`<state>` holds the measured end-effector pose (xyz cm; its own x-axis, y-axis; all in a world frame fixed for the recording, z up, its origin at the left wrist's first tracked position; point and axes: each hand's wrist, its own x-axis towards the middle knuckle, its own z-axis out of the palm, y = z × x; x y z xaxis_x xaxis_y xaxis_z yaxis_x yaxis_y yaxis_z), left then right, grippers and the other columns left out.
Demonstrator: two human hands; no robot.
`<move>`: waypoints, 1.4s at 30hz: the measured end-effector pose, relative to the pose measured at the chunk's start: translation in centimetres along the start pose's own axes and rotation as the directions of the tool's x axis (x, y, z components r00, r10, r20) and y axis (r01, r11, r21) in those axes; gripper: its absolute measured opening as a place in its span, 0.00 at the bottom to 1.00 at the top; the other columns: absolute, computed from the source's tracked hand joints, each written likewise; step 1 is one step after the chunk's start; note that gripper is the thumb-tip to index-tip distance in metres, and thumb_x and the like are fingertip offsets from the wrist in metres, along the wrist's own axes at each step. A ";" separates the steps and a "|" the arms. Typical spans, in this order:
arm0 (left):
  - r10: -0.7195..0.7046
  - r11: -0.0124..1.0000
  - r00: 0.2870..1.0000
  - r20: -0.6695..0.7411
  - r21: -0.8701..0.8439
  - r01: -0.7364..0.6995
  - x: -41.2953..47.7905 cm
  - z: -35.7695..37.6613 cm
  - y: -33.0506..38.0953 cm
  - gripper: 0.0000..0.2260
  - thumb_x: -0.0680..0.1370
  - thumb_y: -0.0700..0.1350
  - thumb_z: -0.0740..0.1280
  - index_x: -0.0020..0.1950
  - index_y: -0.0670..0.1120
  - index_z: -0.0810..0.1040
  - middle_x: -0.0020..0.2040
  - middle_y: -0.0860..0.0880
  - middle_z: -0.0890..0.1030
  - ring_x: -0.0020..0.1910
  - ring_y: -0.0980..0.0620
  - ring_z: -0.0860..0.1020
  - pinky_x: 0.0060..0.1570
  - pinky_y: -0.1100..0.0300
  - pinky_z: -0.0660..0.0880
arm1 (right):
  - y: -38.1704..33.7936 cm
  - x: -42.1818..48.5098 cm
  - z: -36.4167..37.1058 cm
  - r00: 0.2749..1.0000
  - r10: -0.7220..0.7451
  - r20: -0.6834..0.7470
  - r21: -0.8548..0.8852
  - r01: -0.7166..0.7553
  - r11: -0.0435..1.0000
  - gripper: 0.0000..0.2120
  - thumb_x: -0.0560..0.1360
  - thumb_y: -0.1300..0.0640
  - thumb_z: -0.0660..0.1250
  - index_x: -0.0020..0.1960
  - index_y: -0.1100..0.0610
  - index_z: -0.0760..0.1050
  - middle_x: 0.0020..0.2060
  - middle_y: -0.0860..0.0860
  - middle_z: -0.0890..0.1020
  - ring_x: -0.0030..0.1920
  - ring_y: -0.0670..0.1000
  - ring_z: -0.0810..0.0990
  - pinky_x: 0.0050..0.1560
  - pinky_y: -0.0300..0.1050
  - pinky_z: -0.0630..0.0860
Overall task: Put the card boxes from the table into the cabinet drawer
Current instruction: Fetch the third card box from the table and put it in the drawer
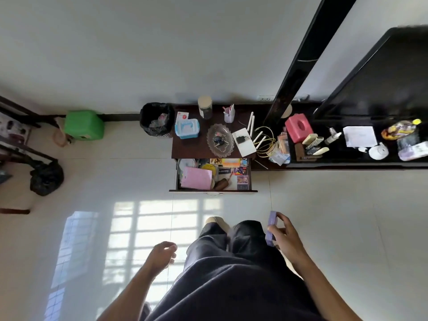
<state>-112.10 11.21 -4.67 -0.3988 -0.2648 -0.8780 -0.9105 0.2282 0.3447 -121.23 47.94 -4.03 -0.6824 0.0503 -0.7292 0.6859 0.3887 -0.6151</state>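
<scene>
I stand on the tiled floor a short way in front of a low dark cabinet (190,149). Its drawer (213,190) is pulled out towards me and holds a pink pad, a brown tube and several colourful card boxes (240,171) along its right side. My right hand (286,234) is at hip height and grips a slim purple card box (271,228) held on edge. My left hand (163,252) hangs beside my left leg, holding nothing, its fingers loosely curled.
On the cabinet top sit a glass dish (220,140), a blue-lidded box, a jar and a white router. A black bin (157,119) and a green stool (84,125) stand to the left. To the right, a long black TV bench (347,162) carries a red tissue box and clutter.
</scene>
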 end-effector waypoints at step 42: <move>0.307 0.656 0.939 0.154 0.681 -0.326 52.8 17.2 10.8 0.17 0.80 0.48 0.63 0.69 0.55 0.74 0.69 0.53 0.76 0.68 0.51 0.73 0.70 0.54 0.68 | 6.8 57.8 12.0 0.977 0.076 0.202 -0.523 0.042 0.851 0.33 0.67 0.54 0.81 0.68 0.48 0.70 0.56 0.44 0.78 0.53 0.45 0.78 0.48 0.36 0.73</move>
<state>-141.07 15.83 -53.02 -0.6374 -0.0339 -0.7698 -0.3927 0.8739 0.2867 -152.97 42.49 -53.91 -0.5635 -0.1068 -0.8191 0.4232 0.8143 -0.3973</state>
